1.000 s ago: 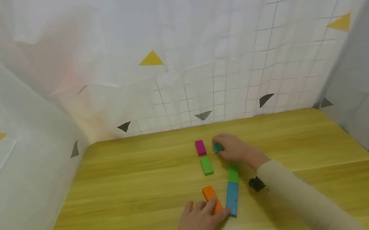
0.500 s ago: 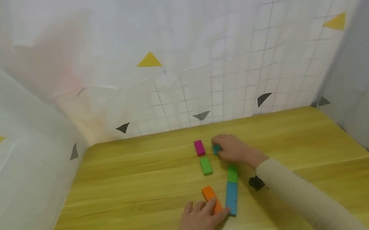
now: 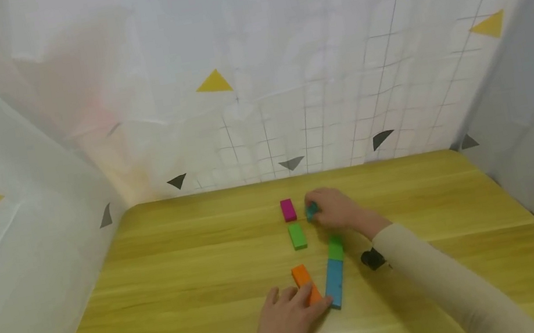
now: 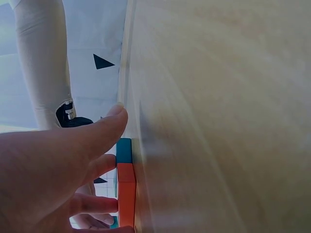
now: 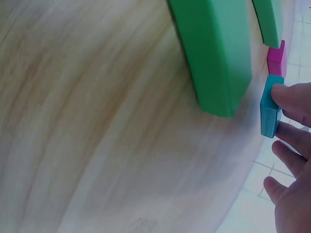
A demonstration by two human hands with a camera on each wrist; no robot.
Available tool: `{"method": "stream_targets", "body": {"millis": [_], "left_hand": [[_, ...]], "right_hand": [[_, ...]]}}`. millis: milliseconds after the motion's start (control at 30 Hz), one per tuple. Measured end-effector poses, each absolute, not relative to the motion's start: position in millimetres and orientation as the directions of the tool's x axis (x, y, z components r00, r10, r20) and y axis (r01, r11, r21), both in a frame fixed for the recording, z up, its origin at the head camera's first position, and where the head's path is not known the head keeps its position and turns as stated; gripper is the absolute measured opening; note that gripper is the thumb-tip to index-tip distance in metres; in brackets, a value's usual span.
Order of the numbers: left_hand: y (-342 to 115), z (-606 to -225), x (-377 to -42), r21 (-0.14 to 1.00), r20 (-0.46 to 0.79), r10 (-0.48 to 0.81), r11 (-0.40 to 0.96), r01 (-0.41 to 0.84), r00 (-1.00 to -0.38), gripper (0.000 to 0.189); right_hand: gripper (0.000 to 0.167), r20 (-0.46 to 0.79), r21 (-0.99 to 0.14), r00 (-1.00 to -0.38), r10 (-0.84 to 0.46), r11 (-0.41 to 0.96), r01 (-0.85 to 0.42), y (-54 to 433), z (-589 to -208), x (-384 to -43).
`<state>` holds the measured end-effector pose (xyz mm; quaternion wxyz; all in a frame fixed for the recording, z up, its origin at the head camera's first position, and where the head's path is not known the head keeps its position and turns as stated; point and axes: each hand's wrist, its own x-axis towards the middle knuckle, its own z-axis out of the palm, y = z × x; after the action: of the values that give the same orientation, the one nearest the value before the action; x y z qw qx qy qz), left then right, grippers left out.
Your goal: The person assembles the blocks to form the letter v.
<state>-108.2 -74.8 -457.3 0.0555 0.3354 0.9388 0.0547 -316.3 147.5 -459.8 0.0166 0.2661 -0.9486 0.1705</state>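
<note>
Near the far side of the table, my right hand (image 3: 334, 208) pinches a teal block (image 5: 270, 107) between thumb and fingers. The block stands just right of a magenta block (image 3: 288, 210). My left hand (image 3: 287, 328) lies low over the table, fingers spread. Its fingertips touch an orange block (image 3: 301, 275) and the near end of a blue block (image 3: 336, 281). A green block (image 3: 335, 249) adjoins the blue one's far end, partly shaded by my right arm. Another green block (image 3: 297, 236) lies between the magenta and orange ones.
The yellow wood-grain table (image 3: 188, 297) carries two loose rows of blocks. White sheeting (image 3: 247, 46) with triangle marks encloses its back and sides. A black device (image 3: 372, 259) is on the underside of my right wrist, beside the beige sleeve (image 3: 445, 278).
The teal block shows at a slightly different angle in my right hand's fingers. My left hand and the other blocks keep their places, while the head view shifts a little.
</note>
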Motion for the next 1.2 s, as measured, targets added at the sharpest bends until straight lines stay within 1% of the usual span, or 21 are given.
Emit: {"method": "stream_targets", "body": {"millis": [233,467,667,867,1100,1200], "left_hand": [[-75,-459,-108,0.132,-0.048,0.639,0.765,0.63,-0.767,0.068],[-75,-460,-108,0.129,-0.049,0.64,0.765,0.631,-0.767,0.069],[-75,-460,-109,0.132,-0.048,0.642,0.763,0.633,-0.765,0.068],[-75,-460,-108,0.145,-0.068,0.638,0.767,0.625,-0.767,0.068],[-76,-460,-107,0.134,-0.047,0.64,0.765,0.63,-0.767,0.068],[-76,-460,-107,0.132,-0.046,0.636,0.769,0.626,-0.771,0.068]], "right_hand": [[0.014,0.109,-0.312,-0.864,-0.491,0.809,-0.499,153,-453,-314],[0.02,0.105,-0.313,-0.87,-0.481,0.815,-0.488,159,-453,-309],[0.02,0.116,-0.313,-0.871,-0.478,0.814,-0.489,166,-455,-310],[0.023,0.135,-0.306,-0.86,-0.493,0.804,-0.509,173,-456,-306],[0.022,0.151,-0.316,-0.863,-0.482,0.804,-0.504,179,-455,-298],[0.022,0.169,-0.32,-0.856,-0.489,0.794,-0.517,182,-453,-295]]}}
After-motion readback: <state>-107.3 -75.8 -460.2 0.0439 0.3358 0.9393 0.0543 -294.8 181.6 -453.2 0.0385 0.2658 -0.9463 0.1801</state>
